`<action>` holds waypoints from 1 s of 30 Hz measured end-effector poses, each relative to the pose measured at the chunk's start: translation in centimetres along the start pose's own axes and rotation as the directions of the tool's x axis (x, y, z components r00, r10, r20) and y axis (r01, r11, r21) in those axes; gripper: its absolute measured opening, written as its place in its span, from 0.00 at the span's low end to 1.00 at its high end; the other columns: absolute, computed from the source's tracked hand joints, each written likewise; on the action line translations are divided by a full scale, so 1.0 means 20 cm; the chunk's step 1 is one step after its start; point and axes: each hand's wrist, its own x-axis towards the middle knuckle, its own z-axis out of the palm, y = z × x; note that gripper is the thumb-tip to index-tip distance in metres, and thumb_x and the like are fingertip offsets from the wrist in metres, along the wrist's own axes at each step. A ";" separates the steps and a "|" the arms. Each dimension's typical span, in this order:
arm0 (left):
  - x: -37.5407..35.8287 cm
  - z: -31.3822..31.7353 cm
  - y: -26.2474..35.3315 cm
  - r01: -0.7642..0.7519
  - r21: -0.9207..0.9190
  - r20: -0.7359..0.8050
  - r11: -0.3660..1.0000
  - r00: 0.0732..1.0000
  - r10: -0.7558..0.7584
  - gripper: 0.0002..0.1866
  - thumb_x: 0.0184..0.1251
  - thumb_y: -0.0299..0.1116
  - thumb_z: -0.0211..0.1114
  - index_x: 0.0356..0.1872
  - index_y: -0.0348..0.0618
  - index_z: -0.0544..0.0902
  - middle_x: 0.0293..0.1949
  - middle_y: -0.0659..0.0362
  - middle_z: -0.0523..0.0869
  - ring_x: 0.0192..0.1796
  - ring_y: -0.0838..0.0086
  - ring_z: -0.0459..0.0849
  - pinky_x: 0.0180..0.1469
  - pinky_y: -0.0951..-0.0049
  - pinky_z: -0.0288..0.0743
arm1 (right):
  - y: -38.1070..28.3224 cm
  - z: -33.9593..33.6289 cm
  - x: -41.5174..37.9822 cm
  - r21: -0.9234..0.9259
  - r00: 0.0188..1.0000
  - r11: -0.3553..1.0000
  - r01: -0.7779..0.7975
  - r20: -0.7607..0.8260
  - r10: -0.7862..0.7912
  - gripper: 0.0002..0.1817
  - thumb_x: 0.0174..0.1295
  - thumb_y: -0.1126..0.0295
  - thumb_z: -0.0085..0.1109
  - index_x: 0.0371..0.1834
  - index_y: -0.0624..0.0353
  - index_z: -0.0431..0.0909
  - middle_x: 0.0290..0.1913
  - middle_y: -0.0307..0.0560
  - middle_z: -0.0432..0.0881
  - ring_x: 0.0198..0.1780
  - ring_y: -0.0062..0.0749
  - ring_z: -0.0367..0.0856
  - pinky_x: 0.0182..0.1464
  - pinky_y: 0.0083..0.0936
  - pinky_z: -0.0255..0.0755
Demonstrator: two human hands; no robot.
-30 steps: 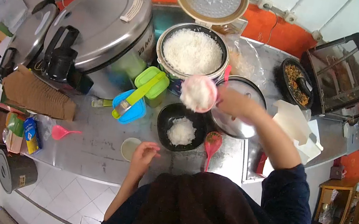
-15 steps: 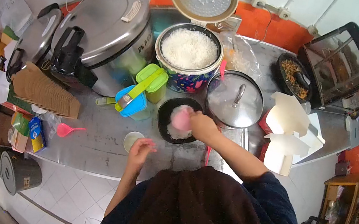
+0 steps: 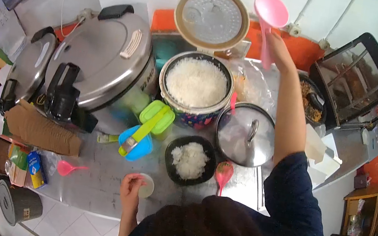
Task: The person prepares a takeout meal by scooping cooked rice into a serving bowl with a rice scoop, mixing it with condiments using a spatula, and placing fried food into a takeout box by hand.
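My right hand (image 3: 278,50) is raised at the back right, closed round the handle of a pink ladle (image 3: 271,10) whose round bowl points up. Below and to the left, a black bowl (image 3: 170,171) on the counter holds a mound of white rice (image 3: 190,160). Behind that bowl stands an open rice cooker (image 3: 189,114) full of rice, its lid (image 3: 212,17) tipped back. My left hand (image 3: 131,190) hovers by the front edge with loosely curled fingers apart, overlapping the left rim of a small pale cup (image 3: 147,186).
A glass-lidded pot (image 3: 246,136) and a pink spoon (image 3: 224,173) lie right of the bowl. Green (image 3: 162,118) and blue containers (image 3: 137,145) stand left. Large steel pots (image 3: 103,60), stacked brown cartons (image 3: 43,128), a mortar (image 3: 313,109) and a display case (image 3: 357,82) surround them.
My right hand has lifted the pink ladle from the rice in the black bowl up to the back right. My left hand has shifted slightly left at the cup. The view has tilted up.
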 end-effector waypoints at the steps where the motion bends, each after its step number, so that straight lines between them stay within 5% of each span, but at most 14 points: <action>1: 0.01 0.01 0.01 -0.017 0.008 -0.026 1.000 1.000 0.017 0.06 0.58 0.22 0.52 0.37 0.36 0.71 0.34 0.57 0.77 0.34 0.75 0.77 0.39 0.77 0.70 | 0.05 0.05 0.15 0.032 0.985 0.998 0.045 -0.166 -0.039 0.21 0.62 0.58 0.39 0.46 0.66 0.68 0.41 0.49 0.76 0.43 0.30 0.75 0.46 0.23 0.67; 2: 0.03 0.03 0.03 -0.033 0.008 -0.026 0.999 0.999 0.033 0.06 0.58 0.22 0.52 0.37 0.36 0.71 0.34 0.57 0.77 0.34 0.75 0.77 0.39 0.77 0.70 | 0.09 0.09 0.27 0.038 0.984 0.998 0.059 -0.170 -0.051 0.21 0.62 0.58 0.39 0.46 0.66 0.68 0.41 0.49 0.76 0.43 0.30 0.75 0.46 0.23 0.67; 4: 0.04 0.07 0.07 -0.036 0.022 -0.038 0.999 0.999 0.036 0.06 0.58 0.21 0.52 0.38 0.36 0.70 0.34 0.56 0.77 0.34 0.75 0.77 0.40 0.77 0.70 | 0.15 0.17 0.42 0.353 0.976 0.931 0.094 -0.217 -0.016 0.21 0.63 0.60 0.36 0.50 0.67 0.65 0.44 0.50 0.75 0.46 0.31 0.74 0.48 0.25 0.67; 7: 0.05 0.08 0.08 -0.024 0.024 -0.025 0.999 0.999 0.024 0.07 0.58 0.21 0.52 0.38 0.36 0.70 0.34 0.56 0.77 0.34 0.75 0.76 0.40 0.76 0.70 | 0.18 0.20 0.48 0.469 0.990 0.878 0.098 -0.133 -0.040 0.21 0.64 0.62 0.34 0.51 0.68 0.64 0.45 0.50 0.75 0.46 0.32 0.74 0.48 0.25 0.67; 11: 0.04 0.09 0.05 -0.002 0.037 -0.025 0.999 1.000 0.003 0.07 0.58 0.21 0.52 0.38 0.37 0.70 0.34 0.56 0.77 0.33 0.75 0.76 0.40 0.76 0.70 | 0.12 0.20 0.26 0.533 0.988 0.832 0.151 -0.115 -0.106 0.20 0.64 0.63 0.34 0.51 0.68 0.63 0.45 0.50 0.75 0.45 0.33 0.74 0.48 0.26 0.67; 14: 0.05 0.11 0.05 -0.012 0.073 -0.021 0.997 1.000 0.013 0.06 0.58 0.21 0.52 0.37 0.37 0.70 0.34 0.56 0.77 0.33 0.76 0.76 0.40 0.77 0.70 | 0.01 0.17 -0.06 0.394 0.990 0.913 0.105 -0.128 -0.059 0.19 0.63 0.65 0.35 0.52 0.65 0.63 0.45 0.50 0.75 0.46 0.33 0.74 0.47 0.26 0.68; 17: 0.04 0.14 0.07 -0.025 0.076 -0.031 0.997 0.999 0.027 0.06 0.58 0.21 0.52 0.37 0.38 0.71 0.33 0.57 0.77 0.33 0.76 0.76 0.39 0.77 0.69 | 0.04 0.12 -0.23 0.560 0.998 0.828 0.042 -0.062 -0.009 0.15 0.61 0.70 0.39 0.49 0.62 0.67 0.41 0.45 0.76 0.42 0.27 0.74 0.43 0.24 0.68; 20: 0.01 0.15 0.09 -0.061 0.052 0.006 0.997 0.998 0.061 0.06 0.58 0.21 0.52 0.37 0.38 0.70 0.34 0.57 0.77 0.34 0.77 0.76 0.40 0.78 0.69 | 0.22 0.17 -0.30 0.393 0.975 0.916 0.077 -0.220 0.013 0.06 0.52 0.77 0.47 0.34 0.61 0.71 0.30 0.38 0.73 0.32 0.19 0.71 0.34 0.21 0.67; 23: -0.02 0.14 0.11 -0.099 0.024 0.025 0.995 0.995 0.098 0.07 0.58 0.20 0.51 0.37 0.38 0.70 0.35 0.57 0.77 0.34 0.77 0.76 0.40 0.78 0.69 | 0.36 0.32 -0.34 0.269 0.936 0.942 0.200 -0.338 -0.102 0.10 0.51 0.76 0.52 0.37 0.60 0.68 0.30 0.39 0.72 0.31 0.20 0.71 0.33 0.21 0.67; 26: -0.12 0.14 0.14 -0.117 0.032 0.022 0.993 0.993 0.117 0.07 0.58 0.20 0.51 0.38 0.38 0.70 0.35 0.57 0.77 0.35 0.77 0.76 0.41 0.79 0.69 | 0.39 0.48 -0.50 0.459 0.905 0.884 0.093 -0.410 0.118 0.17 0.51 0.74 0.54 0.43 0.61 0.62 0.31 0.41 0.72 0.31 0.22 0.70 0.35 0.23 0.67; 28: -0.17 0.13 0.15 -0.188 0.028 0.055 0.982 0.981 0.186 0.07 0.57 0.20 0.51 0.38 0.38 0.70 0.36 0.57 0.77 0.36 0.76 0.76 0.42 0.78 0.69 | 0.49 0.58 -0.54 0.026 0.840 0.995 0.101 -0.538 -0.071 0.23 0.51 0.71 0.56 0.48 0.61 0.58 0.33 0.43 0.72 0.34 0.26 0.71 0.38 0.23 0.66; 30: -0.24 0.11 0.14 -0.213 0.037 0.032 0.976 0.977 0.212 0.07 0.58 0.20 0.52 0.38 0.38 0.71 0.36 0.57 0.77 0.36 0.76 0.76 0.42 0.78 0.69 | 0.66 0.62 -0.54 0.015 0.845 0.982 0.189 -0.512 -0.155 0.24 0.50 0.70 0.58 0.47 0.63 0.58 0.35 0.47 0.73 0.37 0.31 0.71 0.42 0.24 0.65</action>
